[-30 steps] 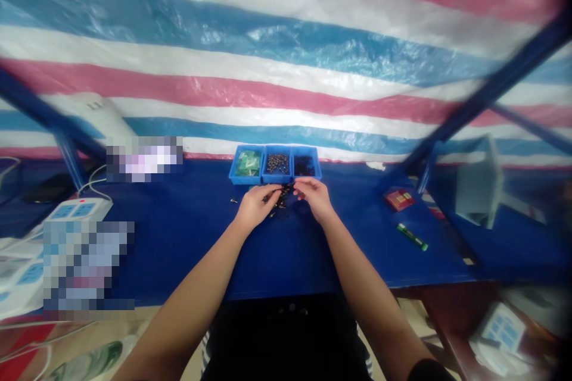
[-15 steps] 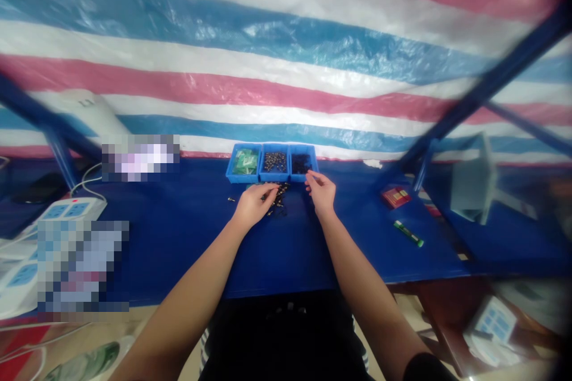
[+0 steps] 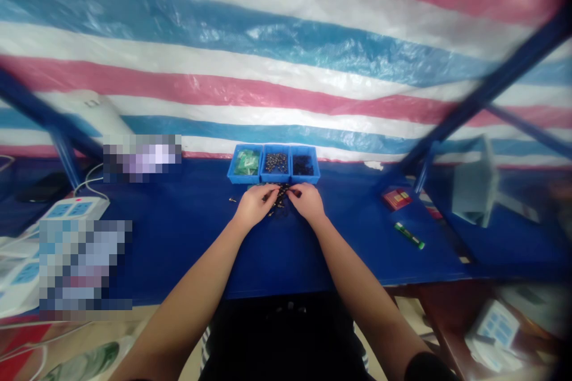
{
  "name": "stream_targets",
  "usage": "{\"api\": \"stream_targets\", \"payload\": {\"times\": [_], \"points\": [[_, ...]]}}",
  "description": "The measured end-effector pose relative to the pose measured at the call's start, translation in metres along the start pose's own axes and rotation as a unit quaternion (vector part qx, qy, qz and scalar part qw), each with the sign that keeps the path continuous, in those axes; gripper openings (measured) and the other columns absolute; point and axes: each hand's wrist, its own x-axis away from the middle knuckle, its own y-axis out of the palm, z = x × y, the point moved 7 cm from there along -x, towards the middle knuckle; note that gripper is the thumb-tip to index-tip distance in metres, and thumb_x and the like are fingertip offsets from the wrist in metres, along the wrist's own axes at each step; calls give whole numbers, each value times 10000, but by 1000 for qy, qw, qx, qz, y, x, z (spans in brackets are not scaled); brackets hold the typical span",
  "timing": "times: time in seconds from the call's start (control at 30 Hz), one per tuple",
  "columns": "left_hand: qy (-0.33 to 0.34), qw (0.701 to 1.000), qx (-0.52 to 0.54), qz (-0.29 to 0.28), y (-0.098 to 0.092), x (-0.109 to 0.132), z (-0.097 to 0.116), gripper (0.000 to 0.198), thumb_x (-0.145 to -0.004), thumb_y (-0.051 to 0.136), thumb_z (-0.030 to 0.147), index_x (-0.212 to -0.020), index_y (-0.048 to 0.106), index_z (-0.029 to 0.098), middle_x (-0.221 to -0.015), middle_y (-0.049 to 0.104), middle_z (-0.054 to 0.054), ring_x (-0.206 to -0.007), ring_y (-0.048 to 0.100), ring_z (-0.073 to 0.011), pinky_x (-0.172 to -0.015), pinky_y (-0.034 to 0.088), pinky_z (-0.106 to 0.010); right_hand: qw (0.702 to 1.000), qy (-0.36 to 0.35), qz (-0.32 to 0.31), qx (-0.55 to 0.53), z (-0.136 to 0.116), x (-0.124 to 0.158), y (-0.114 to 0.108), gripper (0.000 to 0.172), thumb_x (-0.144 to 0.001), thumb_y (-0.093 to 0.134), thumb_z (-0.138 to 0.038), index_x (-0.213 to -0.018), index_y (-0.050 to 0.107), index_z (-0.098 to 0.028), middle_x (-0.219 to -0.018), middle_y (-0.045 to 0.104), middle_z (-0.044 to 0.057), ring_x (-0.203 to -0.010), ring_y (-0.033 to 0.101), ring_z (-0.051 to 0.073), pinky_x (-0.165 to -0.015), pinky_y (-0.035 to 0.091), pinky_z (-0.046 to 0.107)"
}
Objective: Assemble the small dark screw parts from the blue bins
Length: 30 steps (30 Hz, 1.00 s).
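Observation:
Both hands work close together over a pile of small black-and-brass parts (image 3: 280,202) on the blue table. My left hand (image 3: 255,207) is closed in a pinch; what lies between its fingertips is too small to make out. My right hand (image 3: 308,200) pinches too, its fingertips near the left ones, and its contents are hidden. Just beyond stand three blue bins side by side: the left bin (image 3: 243,179) holds green pieces, the middle bin (image 3: 275,178) small brass-coloured parts, the right bin (image 3: 305,179) small black parts. One loose part (image 3: 232,199) lies left of my left hand.
At right on the table lie a red box (image 3: 397,198) and a green tube-like packet (image 3: 409,236). White power strips (image 3: 75,209) with cables occupy the left side. Blue metal posts (image 3: 487,83) slant up at both sides before a striped sheet.
My right hand has moved left and nearer, from the edge of the right bin to the pile, close to my left hand. The left hand stays almost in place, still pinched.

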Motion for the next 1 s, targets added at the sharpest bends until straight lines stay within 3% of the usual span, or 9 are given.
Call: {"api": "stream_targets", "payload": {"times": [0.5, 0.8, 0.9, 1.0], "points": [[-4, 1000, 0, -2, 1, 0, -1, 230, -917, 545, 336, -1035, 707, 224, -1015, 738, -32, -846, 693, -184, -796, 560, -312, 997, -13, -15, 74, -8, 1, 2, 143, -847, 596, -366, -857, 671, -245, -851, 679, 24, -812, 580, 180, -654, 409, 267], [-4, 1000, -9, -3, 2, 1, -2, 228, -919, 541, 333, -1036, 709, 233, -1004, 740, -29, -840, 690, -186, -785, 554, -315, 998, -17, -14, 63, -4, 1, 1, 93, -824, 555, -243, -770, 629, -225, -789, 660, 28, -797, 576, 183, -668, 412, 274], [-4, 1000, -7, -3, 2, 1, -2, 222, -918, 545, 331, -1033, 709, 235, -1000, 739, -27, -830, 685, -182, -784, 546, -312, 1000, -12, 1, 2, -5, 2, -3, 89, -815, 551, -253, -785, 626, -216, -777, 653, 26, -742, 570, 174, -668, 427, 278], [-3, 1000, -16, 0, 0, -1, -1, 237, -921, 545, 329, -1082, 695, 241, -990, 738, -28, -795, 678, -175, -783, 530, -320, 987, 0, 15, -158, -7, 3, -6, 143, -827, 545, -319, -819, 633, -207, -755, 645, 11, -676, 569, 149, -678, 455, 275]]}}
